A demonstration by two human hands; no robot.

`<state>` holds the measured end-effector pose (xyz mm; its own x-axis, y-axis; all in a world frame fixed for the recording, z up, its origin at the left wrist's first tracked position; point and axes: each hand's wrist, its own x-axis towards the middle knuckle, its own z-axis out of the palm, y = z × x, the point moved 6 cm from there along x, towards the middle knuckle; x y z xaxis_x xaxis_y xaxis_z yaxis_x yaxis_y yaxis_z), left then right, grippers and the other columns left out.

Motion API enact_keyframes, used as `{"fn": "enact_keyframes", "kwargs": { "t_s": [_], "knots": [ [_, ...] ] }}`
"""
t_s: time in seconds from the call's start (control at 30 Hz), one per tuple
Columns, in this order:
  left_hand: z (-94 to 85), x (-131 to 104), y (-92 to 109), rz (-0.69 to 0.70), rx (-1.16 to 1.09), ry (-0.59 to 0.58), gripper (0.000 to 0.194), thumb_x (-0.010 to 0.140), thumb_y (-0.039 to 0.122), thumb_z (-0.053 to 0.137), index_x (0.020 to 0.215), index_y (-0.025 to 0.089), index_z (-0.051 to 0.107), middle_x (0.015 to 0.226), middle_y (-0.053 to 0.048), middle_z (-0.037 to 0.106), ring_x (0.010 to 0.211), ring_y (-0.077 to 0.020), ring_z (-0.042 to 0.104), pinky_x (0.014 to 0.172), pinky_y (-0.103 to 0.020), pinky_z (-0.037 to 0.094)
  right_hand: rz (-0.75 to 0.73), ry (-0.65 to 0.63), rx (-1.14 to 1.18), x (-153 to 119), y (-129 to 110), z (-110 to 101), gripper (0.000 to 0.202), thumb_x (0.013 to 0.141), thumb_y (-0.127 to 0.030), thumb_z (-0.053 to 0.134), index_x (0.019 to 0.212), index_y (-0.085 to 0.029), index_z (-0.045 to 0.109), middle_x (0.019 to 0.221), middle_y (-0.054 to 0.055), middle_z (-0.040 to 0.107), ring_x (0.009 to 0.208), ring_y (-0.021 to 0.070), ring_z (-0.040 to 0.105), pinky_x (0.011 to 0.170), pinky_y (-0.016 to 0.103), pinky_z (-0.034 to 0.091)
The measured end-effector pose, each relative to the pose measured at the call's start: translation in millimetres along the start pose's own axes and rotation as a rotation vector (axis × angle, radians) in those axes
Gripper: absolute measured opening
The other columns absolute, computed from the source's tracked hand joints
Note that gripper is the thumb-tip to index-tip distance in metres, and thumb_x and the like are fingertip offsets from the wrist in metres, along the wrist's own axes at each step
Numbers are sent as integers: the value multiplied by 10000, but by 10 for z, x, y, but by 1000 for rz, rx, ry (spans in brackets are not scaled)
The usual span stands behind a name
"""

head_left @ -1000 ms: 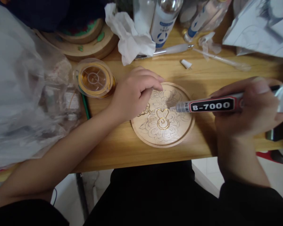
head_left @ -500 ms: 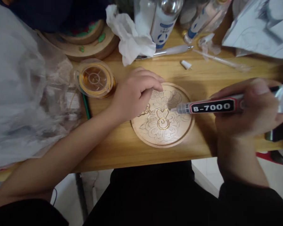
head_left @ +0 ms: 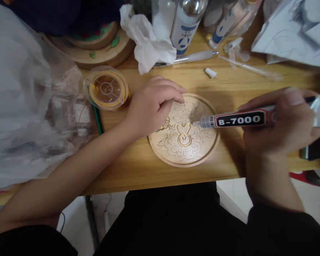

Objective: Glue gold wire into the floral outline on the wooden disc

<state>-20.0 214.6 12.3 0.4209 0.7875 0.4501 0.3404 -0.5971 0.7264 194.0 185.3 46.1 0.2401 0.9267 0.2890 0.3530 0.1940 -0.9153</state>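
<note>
A round wooden plaque [head_left: 173, 156] lies on the table, with flowers drawn in thin lines and gold wire shapes laid over the middle and left side. My left hand [head_left: 153, 105] is closed on its upper left edge, fingers curled over the rim and covering part of the drawing. In my right hand [head_left: 282, 121] is a tube of B-7000 glue [head_left: 240, 120], held sideways, its nozzle pointing left over the plaque beside the gold wire. Whether the nozzle tip touches the surface I cannot tell.
Near my left forearm stand a spool of gold wire [head_left: 106, 89] and a plastic bag [head_left: 21, 106]. Behind the plaque lie a small white cap [head_left: 210, 73], a pen [head_left: 196, 57] and crumpled tissue [head_left: 152, 44]. Bottles [head_left: 186, 26] stand farther back. Scissors-like red and black handles [head_left: 309, 177] show at right.
The glue tube's nozzle end has shifted very slightly, with the tube turned a touch in my right hand. My left hand and the plaque have stayed in place.
</note>
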Motion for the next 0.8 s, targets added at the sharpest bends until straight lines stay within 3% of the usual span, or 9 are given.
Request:
{"fn": "enact_keyframes", "kwargs": {
  "t_s": [0.23, 0.37, 0.47, 0.6, 0.8],
  "knots": [
    [0, -1, 9, -5, -1, 0, 301, 864, -23, 527, 855, 222, 701, 1016, 5, 776, 991, -159, 716, 906, -375, 573, 15, 37, 90, 5, -30, -3, 391, 808, -407, 562, 515, -164, 651, 438, -4, 539, 379, 43, 404, 345, 236, 174],
    [3, 0, -4, -38, -3, -10, 323, 869, -16, 518, 850, 248, 704, 1018, 30, 772, 997, -161, 714, 918, -381, 573, 34, 1, 111, -4, -24, 21, 311, 817, -245, 532, 542, -164, 653, 465, -15, 557, 377, 42, 409, 359, 229, 175],
    [-2, 3, 3, -42, -17, -9, 319, 866, -17, 526, 845, 243, 709, 1026, 19, 772, 999, -164, 714, 933, -367, 567, 87, 76, 177, 32, 52, -5, 353, 837, -203, 482, 512, -164, 613, 486, -22, 560, 357, 32, 399, 357, 206, 162],
    [-11, 9, 15, -62, -13, -6, 286, 870, -10, 541, 852, 211, 721, 1032, -16, 775, 992, -161, 711, 932, -355, 565, 131, 186, 295, 115, 114, -98, 298, 772, -284, 544, 502, -179, 615, 424, -33, 510, 302, 45, 355, 294, 210, 137],
    [-11, 22, 31, -91, 4, -17, 287, 856, -24, 552, 858, 193, 740, 1025, -10, 778, 1003, -153, 708, 939, -337, 558, 354, 141, 456, -47, 226, -227, 363, 716, -489, 698, 535, -183, 623, 351, -49, 393, 267, 54, 270, 261, 214, 106]
  ]
}}
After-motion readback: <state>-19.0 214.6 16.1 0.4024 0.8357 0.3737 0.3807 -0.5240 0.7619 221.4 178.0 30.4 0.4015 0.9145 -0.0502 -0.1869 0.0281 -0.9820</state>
